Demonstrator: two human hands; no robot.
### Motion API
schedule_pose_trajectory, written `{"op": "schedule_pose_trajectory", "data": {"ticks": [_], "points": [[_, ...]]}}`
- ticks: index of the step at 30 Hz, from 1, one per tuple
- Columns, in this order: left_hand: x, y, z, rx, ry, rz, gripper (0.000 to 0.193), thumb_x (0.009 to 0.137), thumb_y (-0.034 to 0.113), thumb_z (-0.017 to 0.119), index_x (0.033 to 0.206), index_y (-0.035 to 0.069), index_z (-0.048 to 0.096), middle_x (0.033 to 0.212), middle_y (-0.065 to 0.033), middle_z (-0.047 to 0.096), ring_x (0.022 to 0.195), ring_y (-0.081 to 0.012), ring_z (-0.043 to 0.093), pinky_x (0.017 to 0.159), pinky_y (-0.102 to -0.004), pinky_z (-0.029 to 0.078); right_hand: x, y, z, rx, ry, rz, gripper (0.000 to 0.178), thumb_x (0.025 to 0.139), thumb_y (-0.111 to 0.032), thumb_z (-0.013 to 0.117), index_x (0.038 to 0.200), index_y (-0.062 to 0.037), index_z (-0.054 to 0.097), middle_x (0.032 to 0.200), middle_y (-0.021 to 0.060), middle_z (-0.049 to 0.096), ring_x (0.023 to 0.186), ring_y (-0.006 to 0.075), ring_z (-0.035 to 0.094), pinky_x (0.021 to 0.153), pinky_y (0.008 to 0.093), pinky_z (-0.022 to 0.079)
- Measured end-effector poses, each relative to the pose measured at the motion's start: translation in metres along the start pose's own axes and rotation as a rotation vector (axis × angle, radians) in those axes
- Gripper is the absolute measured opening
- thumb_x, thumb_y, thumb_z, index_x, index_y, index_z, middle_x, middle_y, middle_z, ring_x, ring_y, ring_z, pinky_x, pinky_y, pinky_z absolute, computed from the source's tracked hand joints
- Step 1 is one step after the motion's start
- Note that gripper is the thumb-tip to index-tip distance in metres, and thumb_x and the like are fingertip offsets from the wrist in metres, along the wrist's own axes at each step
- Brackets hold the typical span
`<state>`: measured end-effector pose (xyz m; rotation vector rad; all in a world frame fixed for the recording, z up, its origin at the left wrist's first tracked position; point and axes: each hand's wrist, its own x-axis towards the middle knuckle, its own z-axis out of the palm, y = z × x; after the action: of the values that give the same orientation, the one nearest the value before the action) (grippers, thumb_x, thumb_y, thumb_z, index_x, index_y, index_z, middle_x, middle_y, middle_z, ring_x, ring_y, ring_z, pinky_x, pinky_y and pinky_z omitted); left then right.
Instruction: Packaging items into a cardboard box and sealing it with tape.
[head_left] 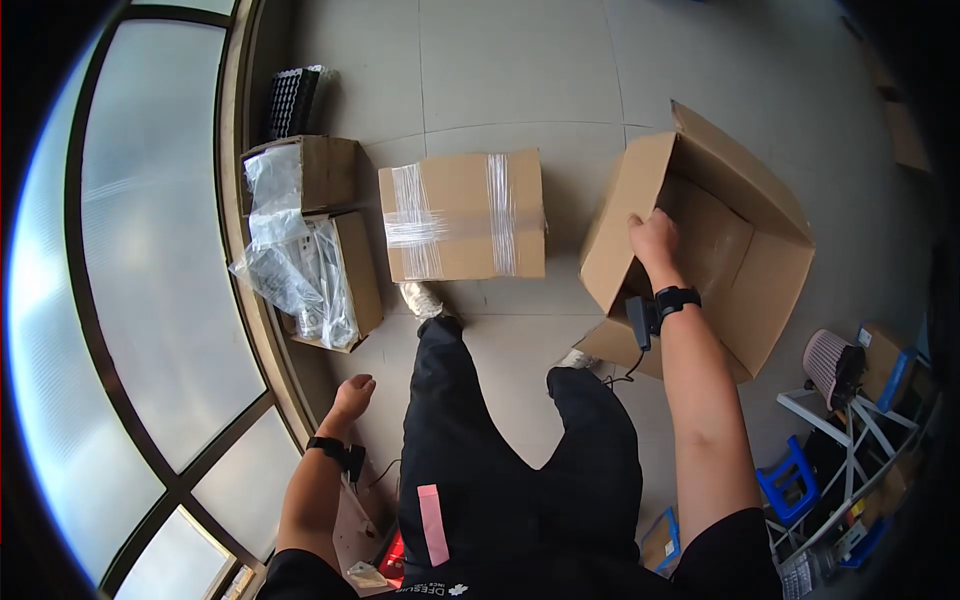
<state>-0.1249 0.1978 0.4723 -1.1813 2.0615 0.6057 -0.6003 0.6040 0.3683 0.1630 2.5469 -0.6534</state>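
Observation:
My right hand (655,238) grips the upper edge of an open, empty-looking cardboard box (765,255) by its left flap, fingers curled over the board. The box stands tilted on the floor, its opening toward me. Over to the left, my left hand (354,395) hangs beside my leg with its fingers curled in; nothing shows in it. A closed cardboard carton (465,215), wound with clear stretch film in bands, lies on the floor ahead of my left foot, apart from both hands.
Along the window wall stand two open cartons (335,170) (362,270) with clear plastic wrapping (290,250). Behind them lies a black, ridged item (292,100). At the right are a pink basket (832,362), a blue stool (788,482) and a white metal rack (850,440).

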Motion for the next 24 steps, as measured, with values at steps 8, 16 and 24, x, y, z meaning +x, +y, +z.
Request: {"op": "schedule_pose_trajectory", "data": {"ticks": [8,16,24], "points": [[0.247,0.040,-0.087,-0.184,0.136,0.152,0.043,0.089,0.037,0.055,0.107,0.000,0.065,0.105,-0.0209,0.066,0.104,-0.0339,0.061,0.090,-0.0371,0.047,-0.084,-0.100,0.119,0.445,0.039,-0.314,0.046,0.092,-0.013,0.056,0.134,0.0020,0.042,0.135,0.0171,0.048,0.124,0.0305,0.048,0.102,0.0380,0.040],[0.496,0.059,-0.070,-1.183,-0.218,-0.089,0.062,0.094,0.054,0.039,0.124,0.002,0.056,0.117,-0.0101,0.062,0.110,-0.0252,0.055,0.100,-0.0388,0.038,0.090,-0.112,0.378,1.230,-0.418,0.539,0.055,0.095,-0.049,0.045,0.124,-0.0033,0.054,0.116,0.0066,0.061,0.107,0.0199,0.057,0.090,0.0343,0.046],[0.506,0.095,-0.050,-1.265,-0.413,-0.054,0.049,0.099,0.037,0.034,0.126,0.000,0.052,0.123,-0.0103,0.058,0.114,-0.0233,0.053,0.102,-0.0370,0.039,0.093,-0.085,0.402,1.491,-0.600,0.513,0.045,0.096,-0.042,0.043,0.120,-0.0062,0.056,0.105,0.0027,0.062,0.096,0.0168,0.059,0.082,0.0329,0.050]]}}
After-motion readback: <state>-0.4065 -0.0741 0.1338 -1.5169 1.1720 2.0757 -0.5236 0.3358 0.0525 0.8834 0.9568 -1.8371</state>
